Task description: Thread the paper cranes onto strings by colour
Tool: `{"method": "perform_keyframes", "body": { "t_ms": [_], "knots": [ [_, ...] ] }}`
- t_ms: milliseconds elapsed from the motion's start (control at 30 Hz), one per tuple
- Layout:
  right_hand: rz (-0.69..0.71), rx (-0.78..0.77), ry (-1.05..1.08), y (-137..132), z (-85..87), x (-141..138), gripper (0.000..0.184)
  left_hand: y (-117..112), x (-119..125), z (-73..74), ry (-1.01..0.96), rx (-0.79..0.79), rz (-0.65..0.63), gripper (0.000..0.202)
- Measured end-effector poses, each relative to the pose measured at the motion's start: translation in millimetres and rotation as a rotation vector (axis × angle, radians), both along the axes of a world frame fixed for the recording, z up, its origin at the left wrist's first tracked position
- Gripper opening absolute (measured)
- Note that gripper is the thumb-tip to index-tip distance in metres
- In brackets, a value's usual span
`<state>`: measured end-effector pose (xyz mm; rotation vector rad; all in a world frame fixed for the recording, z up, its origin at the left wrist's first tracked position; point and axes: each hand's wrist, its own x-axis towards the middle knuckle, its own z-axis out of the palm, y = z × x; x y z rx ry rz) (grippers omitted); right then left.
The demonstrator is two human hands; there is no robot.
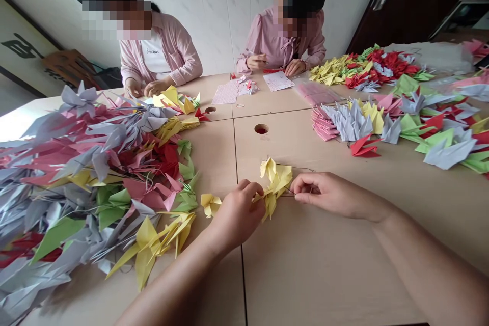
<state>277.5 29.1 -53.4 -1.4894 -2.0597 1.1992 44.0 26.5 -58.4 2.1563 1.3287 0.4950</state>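
Note:
Several yellow folded paper cranes [279, 179] are bunched on a dark thread in front of me. My left hand [239, 211] is closed at the left side of this bunch, its fingertips pinching a yellow crane partly hidden behind them. On the other side my right hand [321, 193] pinches the dark thread [289, 190] where it comes out of the cranes; whether a needle is there I cannot tell. A loop of the thread lies on the table behind the bunch. One more yellow crane [210, 205] lies just left of my left hand.
A large heap of strung cranes in several colours [110, 163] covers the table's left. Loose cranes [431, 117] and a pile [367, 69] lie right. Across the table [305, 275], two people handle paper near printed sheets [278, 81]. A round hole [262, 129] pierces the tabletop.

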Motion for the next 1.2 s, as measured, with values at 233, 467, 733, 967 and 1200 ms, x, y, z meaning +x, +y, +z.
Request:
{"method": "perform_keyframes", "body": {
  "t_ms": [233,467,733,967,1200],
  "knots": [
    [-0.082,-0.090,0.202,3,-4.0,-5,0.020,2,-1,0.1,-0.092,-0.063,0.013,0.013],
    [-0.210,0.188,-0.008,5,-9.6,-4,0.009,9,-4,9.0,-0.294,-0.407,0.115,0.016],
    [0.032,0.271,0.121,-8,3.6,-15,0.008,12,-4,13.1,-0.750,-0.869,0.235,0.015],
    [0.092,0.595,-0.058,-13,-7.4,-29,0.014,11,-3,15.2,-0.902,-1.053,0.273,0.009],
    [0.040,0.623,-0.073,-12,-9.0,-28,0.005,9,-4,10.7,-0.942,-1.106,0.236,0.010]
  ]
}}
